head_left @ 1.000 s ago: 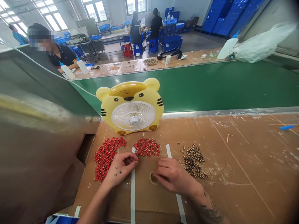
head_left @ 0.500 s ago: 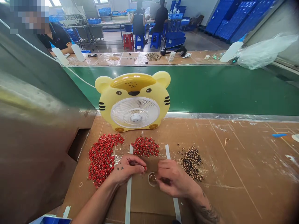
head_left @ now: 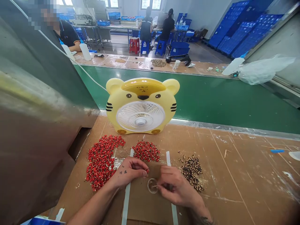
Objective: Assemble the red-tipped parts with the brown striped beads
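Pinched between the thumb and forefinger of my left hand (head_left: 131, 171) is a small red piece (head_left: 147, 170), mostly covered by the fingertips. My right hand (head_left: 174, 184) grips a thin light stick (head_left: 155, 186), its tip over a small round clear dish (head_left: 149, 190). What the stick is, I cannot make out. The dish lies on a brown board (head_left: 145, 206) between two white tape strips (head_left: 126, 203). Beyond my hands is a small pile of red pieces (head_left: 145, 151). A larger red pile (head_left: 100, 162) spreads to the left, and black-and-gold beads (head_left: 192, 170) lie to the right.
A yellow tiger-faced fan (head_left: 142, 107) stands behind the piles. A metal housing (head_left: 44, 125) rises on the left. Beyond the green panel (head_left: 211, 97), a ledge holds white bottles (head_left: 85, 51) and a plastic bag (head_left: 262, 72). A co-worker (head_left: 67, 34) sits at the far left.
My left hand has moved right, closer to the dish, and the red piece now shows in its fingers. The right hand's stick now reaches over the dish. The view has shifted slightly.
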`<state>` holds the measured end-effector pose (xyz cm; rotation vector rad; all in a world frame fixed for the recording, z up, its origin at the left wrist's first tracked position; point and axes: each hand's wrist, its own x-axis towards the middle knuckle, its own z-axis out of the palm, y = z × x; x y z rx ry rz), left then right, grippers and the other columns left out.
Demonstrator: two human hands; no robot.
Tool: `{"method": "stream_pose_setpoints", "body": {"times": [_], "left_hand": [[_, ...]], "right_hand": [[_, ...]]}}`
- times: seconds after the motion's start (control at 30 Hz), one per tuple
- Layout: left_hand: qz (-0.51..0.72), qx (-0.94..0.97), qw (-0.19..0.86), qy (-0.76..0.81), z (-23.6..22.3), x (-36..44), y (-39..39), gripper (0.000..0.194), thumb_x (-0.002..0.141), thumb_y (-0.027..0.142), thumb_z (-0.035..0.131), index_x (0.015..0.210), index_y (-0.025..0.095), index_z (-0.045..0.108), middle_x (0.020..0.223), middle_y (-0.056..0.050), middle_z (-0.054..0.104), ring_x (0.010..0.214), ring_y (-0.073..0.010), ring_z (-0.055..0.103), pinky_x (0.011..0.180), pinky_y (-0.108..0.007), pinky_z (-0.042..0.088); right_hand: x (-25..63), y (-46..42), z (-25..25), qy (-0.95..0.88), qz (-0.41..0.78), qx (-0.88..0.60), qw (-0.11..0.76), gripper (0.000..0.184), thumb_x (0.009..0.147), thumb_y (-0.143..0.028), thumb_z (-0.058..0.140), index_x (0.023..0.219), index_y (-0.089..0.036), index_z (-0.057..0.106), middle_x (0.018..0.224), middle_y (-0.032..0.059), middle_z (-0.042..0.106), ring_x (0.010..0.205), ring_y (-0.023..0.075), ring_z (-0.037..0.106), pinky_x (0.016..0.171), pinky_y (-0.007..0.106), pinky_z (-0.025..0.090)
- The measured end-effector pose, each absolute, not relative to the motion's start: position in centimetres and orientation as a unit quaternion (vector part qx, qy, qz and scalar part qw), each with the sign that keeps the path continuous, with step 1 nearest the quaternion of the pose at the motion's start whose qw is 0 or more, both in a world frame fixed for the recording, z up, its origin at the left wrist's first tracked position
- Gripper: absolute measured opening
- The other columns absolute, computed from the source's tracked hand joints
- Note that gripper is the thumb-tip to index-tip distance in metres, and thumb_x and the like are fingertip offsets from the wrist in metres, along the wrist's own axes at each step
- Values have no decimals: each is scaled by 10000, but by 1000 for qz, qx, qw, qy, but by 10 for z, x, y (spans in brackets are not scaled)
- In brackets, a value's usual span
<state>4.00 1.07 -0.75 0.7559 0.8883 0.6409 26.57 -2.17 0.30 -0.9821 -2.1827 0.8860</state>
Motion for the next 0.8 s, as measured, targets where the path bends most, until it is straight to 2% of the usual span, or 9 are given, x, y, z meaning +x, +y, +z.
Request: {"method": "stream_pose_setpoints", "body": {"times": [0.2,0.27,0.57,0.8], "left_hand": [[298,348,786,415,-5,42,10,175,602,210,855,737,150,761,680,-26,753,607,-114,649,618,-200,450],[295,352,782,422,-3,42,10,177,597,214,854,730,148,760,673,-23,746,584,-110,629,586,-197,429],[273,381,775,424,-2,40,10,182,622,235,846,751,142,758,606,2,703,531,-91,564,536,-189,370],[293,371,784,403,-7,40,10,190,637,239,851,770,138,760,663,-15,728,595,-107,616,605,-202,428]], "right_hand": [[268,-25,5,-704,347,-432,444,174,882,-249,592,720,-199,633,599,3,562,570,153,517,559,270,374],[265,-26,5,-677,351,-444,470,155,882,-235,601,738,-197,645,620,8,580,572,154,527,558,274,386],[260,-24,3,-691,322,-449,466,127,870,-191,620,747,-197,654,614,-4,553,561,148,510,545,270,386],[260,-24,2,-702,318,-447,454,113,868,-184,624,761,-198,659,620,-5,568,565,147,515,551,270,377]]}}
